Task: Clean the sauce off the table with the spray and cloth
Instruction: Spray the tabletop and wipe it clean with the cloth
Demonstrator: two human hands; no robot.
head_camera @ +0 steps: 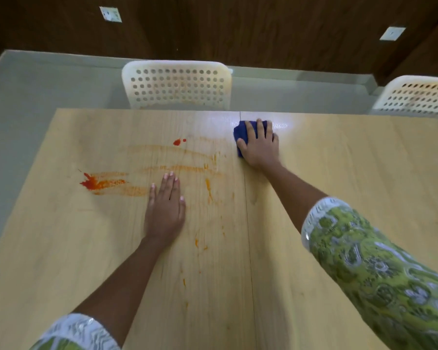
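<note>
Red-orange sauce is smeared across the light wooden table, thickest at the left, with a small red blob farther back and thin orange streaks between. My right hand presses a bunched dark blue cloth flat on the table near the far edge, right of the smears. My left hand lies flat, palm down, fingers together, on the table just in front of the streaks. No spray bottle is in view.
Two white perforated chairs stand behind the far edge, one at the middle and one at the right. A seam runs front to back down the table. The table's left edge drops to grey floor.
</note>
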